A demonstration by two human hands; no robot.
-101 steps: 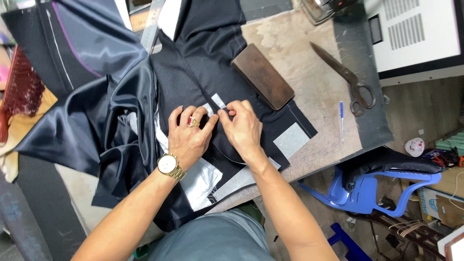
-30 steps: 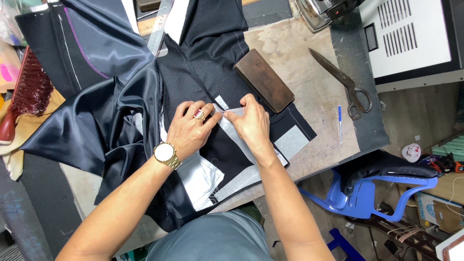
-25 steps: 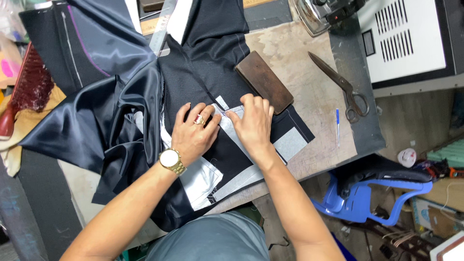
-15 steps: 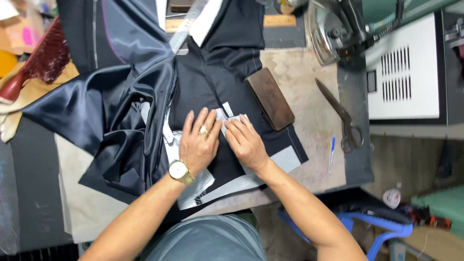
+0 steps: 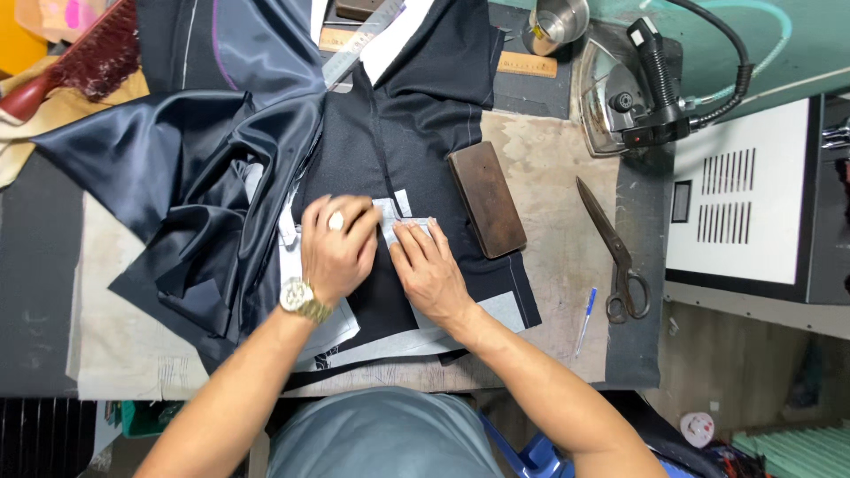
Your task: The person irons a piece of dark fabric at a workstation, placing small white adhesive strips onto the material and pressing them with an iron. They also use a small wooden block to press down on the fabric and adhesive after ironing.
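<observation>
In the head view, the left hand (image 5: 336, 252) and right hand (image 5: 429, 270) lie flat, fingers loose and gripping nothing, on a pale strip (image 5: 394, 217) atop the dark garment (image 5: 416, 133) on the table (image 5: 549, 177). The hands hide most of the strip, just left of the brown block (image 5: 485, 199); the scissors (image 5: 615, 252) lie well apart

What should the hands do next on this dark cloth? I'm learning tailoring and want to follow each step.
Probably keep the left hand pinning the dark fabric and slide the right hand along the pale strip to smooth it flat. Both palms lie flat on the cloth with the strip's end between them, and the wooden block and iron sit untouched nearby.
</observation>
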